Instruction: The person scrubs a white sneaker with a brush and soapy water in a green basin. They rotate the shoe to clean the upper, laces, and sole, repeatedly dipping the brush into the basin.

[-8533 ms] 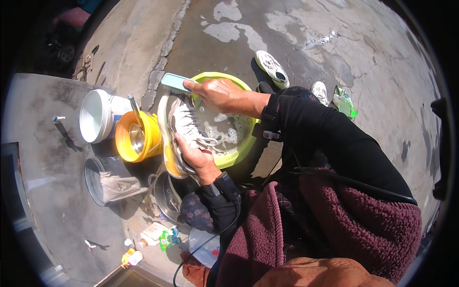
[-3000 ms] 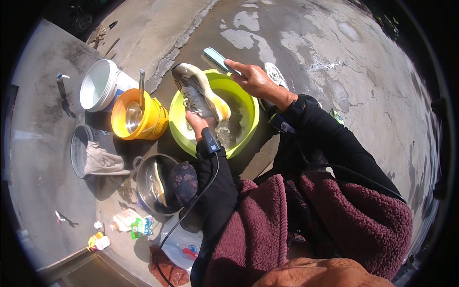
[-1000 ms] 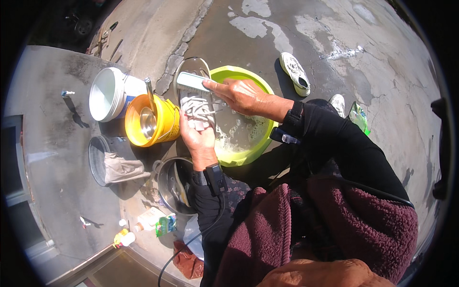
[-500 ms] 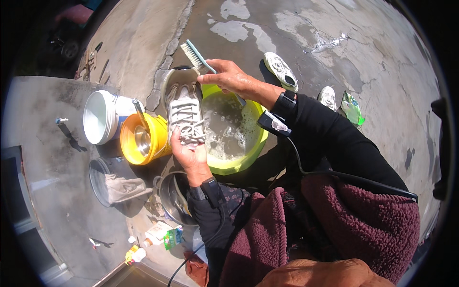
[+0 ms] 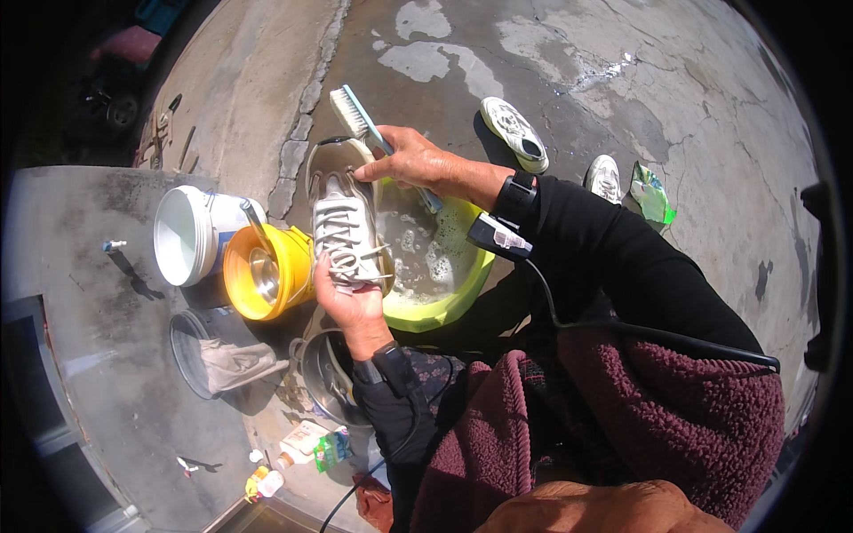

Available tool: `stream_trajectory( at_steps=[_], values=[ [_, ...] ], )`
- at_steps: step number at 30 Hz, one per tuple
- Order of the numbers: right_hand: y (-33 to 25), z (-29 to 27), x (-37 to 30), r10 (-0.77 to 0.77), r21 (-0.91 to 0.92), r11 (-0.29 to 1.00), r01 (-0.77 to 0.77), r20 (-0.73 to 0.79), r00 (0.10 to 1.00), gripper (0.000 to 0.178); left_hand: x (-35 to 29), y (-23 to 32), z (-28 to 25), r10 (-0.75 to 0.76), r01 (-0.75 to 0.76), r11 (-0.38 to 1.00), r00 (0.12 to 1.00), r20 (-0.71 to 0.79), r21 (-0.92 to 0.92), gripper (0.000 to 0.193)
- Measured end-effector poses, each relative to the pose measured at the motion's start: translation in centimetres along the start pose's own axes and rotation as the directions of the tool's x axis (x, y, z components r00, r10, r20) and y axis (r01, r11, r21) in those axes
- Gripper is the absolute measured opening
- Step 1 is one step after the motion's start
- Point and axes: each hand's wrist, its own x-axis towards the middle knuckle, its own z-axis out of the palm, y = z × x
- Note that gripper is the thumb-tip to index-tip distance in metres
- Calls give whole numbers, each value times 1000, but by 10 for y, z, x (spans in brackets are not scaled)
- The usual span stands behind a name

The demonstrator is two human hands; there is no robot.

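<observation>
A laced, light grey-and-white sneaker [image 5: 345, 222] is held over the left rim of a lime-green basin [image 5: 437, 311]. My left hand [image 5: 354, 315] grips its toe end, thumb on top near the laces. My right hand [image 5: 410, 162] is wrapped round the light-blue handle of a scrub brush [image 5: 357, 114], whose pale bristles point up and to the left. The right thumb touches the sneaker's tongue and collar area. Cloudy, sudsy water [image 5: 416, 240] fills the basin below.
To the left stand a white bucket [image 5: 182, 235] and a yellow bucket [image 5: 298, 266] with a metal dipper. A grey basin [image 5: 188, 355] with cloth and a metal pot [image 5: 324, 377] sit nearer me. A white shoe [image 5: 515, 135], another shoe [image 5: 604, 179] and a green packet [image 5: 653, 194] lie right. Bottles [image 5: 269, 482] lie lower left.
The sneaker has tilted so more of its collar shows. My right hand and the brush have shifted slightly left and down, while the left hand keeps its grip.
</observation>
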Motion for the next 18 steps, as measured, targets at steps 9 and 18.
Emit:
stream_trajectory(
  at_steps=[9,18],
  values=[
    [7,3,6,-224,-192,962,195,-148,963,59,-5,-9,0,103,-132,836,991,83,532,45],
    [27,17,-4,-574,-611,655,444,-22,818,47,15,-13,-5,-1,2,1000,999,-49,28,38]
  ],
)
